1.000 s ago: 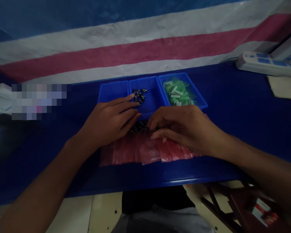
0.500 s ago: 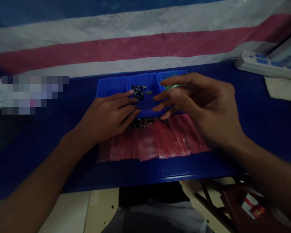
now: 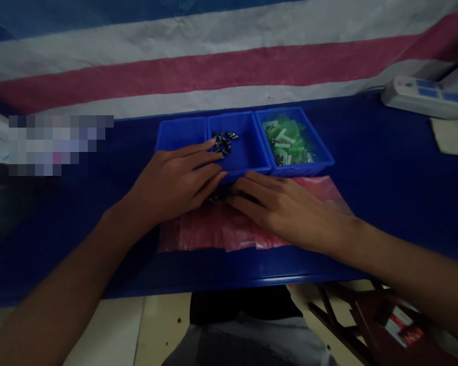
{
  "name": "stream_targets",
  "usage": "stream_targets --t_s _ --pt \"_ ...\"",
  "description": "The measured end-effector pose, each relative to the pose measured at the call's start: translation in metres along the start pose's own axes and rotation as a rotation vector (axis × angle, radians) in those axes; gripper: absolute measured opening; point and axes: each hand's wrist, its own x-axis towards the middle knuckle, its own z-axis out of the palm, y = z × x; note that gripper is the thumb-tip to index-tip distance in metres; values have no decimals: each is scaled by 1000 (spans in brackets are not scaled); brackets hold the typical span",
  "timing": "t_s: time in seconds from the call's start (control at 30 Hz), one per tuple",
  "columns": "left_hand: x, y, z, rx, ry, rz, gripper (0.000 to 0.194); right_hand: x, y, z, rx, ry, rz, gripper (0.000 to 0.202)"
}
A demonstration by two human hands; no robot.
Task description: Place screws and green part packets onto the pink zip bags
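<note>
Several small dark screws (image 3: 224,144) lie in the middle blue tray (image 3: 252,142). My left hand (image 3: 179,178) rests over that tray's near left corner, fingers apart, fingertips by the screws. My right hand (image 3: 278,203) is lowered onto red plastic bags (image 3: 209,229) in front of the trays, its fingertips at a pile of screws (image 3: 216,197) mostly hidden between the hands. Its fingers are bent together, and what they hold, if anything, is hidden. The right tray (image 3: 316,147) contains green bags with white and metal pieces (image 3: 284,138).
The left blue tray (image 3: 181,133) stands beside the middle one. A power strip (image 3: 423,94) and a pale cloth (image 3: 452,136) are at the back right. A red stool (image 3: 377,315) stands below the blue table (image 3: 397,178). A striped sheet hangs behind.
My right hand has come down from above the middle and right trays to the screw pile, and its fingers have closed. The left hand stays at the middle tray. The right tray is now uncovered.
</note>
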Motion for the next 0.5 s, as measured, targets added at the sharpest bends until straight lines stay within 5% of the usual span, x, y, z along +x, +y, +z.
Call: stream_targets --t_s 0.4,0.5 --pt "2 1 1 -46 40 12 28 -2 2 0 75 28 18 30" --pt "2 0 0 -64 47 25 26 -4 1 0 312 89 175 29"
